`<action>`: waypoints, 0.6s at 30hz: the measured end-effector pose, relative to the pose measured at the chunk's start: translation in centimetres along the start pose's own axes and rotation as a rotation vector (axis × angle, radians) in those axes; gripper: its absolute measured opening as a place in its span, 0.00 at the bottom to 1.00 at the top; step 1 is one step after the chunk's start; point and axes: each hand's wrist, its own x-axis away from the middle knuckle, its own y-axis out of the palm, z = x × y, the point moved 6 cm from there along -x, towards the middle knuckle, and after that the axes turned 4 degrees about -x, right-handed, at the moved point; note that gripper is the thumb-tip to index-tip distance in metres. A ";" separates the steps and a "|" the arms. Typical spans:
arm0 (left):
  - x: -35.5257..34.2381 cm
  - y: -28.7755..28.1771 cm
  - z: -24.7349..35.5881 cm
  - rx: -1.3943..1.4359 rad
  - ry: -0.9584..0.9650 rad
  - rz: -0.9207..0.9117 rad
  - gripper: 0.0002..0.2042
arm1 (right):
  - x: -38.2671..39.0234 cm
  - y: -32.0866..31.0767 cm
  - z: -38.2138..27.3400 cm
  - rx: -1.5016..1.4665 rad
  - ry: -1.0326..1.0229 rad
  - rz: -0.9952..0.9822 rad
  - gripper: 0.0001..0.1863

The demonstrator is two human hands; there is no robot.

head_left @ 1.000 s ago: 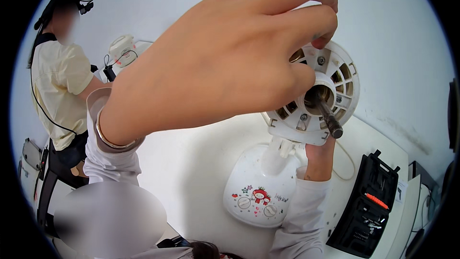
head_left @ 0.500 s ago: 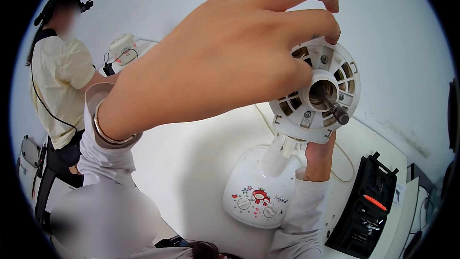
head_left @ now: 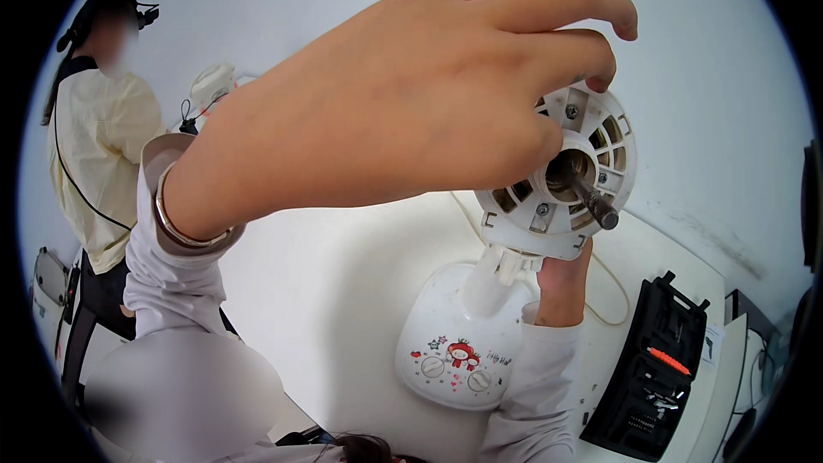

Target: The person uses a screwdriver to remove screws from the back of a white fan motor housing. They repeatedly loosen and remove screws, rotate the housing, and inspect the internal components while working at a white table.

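Note:
A white desk fan with its blades off stands on the table, its motor housing [head_left: 553, 238] facing me. From the hub juts a bare metal shaft [head_left: 605, 213]. My left hand [head_left: 463, 94] reaches across in front of the housing, with its fingers apart and bent. Its thumb lies by the hub ring, and the index fingertip is at the housing's upper edge; nothing shows in its grasp. Behind the housing is my right hand [head_left: 563, 279], its fingers hidden by the fan. Below, the white base [head_left: 454, 334] bears two knobs and a red cartoon print.
At the right of the white table [head_left: 291, 291] lies an open black tool case [head_left: 656, 377] holding an orange-handled tool [head_left: 669, 360] and small bits. A pale cord [head_left: 613, 309] loops beside the fan. Another person [head_left: 103, 137] works at the far left, near a white appliance [head_left: 213, 86].
My left hand's fingers have stretched out a little further to the right. The whole view has shifted slightly, and the right arm stays behind the fan head.

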 end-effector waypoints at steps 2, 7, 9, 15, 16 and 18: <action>0.1 0.1 -0.1 -0.021 0.006 0.025 0.09 | 0.0 -0.1 0.0 -0.014 0.008 -0.002 0.23; 0.0 0.2 0.2 -0.069 0.018 0.090 0.08 | -0.1 -0.3 0.1 -0.023 -0.020 -0.030 0.22; 0.0 0.2 0.6 -0.128 0.023 0.144 0.07 | -0.1 -0.2 0.1 -0.046 -0.024 -0.019 0.22; 1.5 0.4 2.1 -0.219 -0.003 0.016 0.08 | 0.2 0.3 -0.4 0.027 0.021 0.042 0.22; 2.1 0.5 2.4 -0.257 0.020 0.026 0.08 | 0.3 0.3 0.0 0.014 0.034 0.040 0.23; 2.3 0.5 2.7 -0.265 -0.007 0.045 0.07 | 0.3 0.3 0.3 -0.011 0.035 0.022 0.23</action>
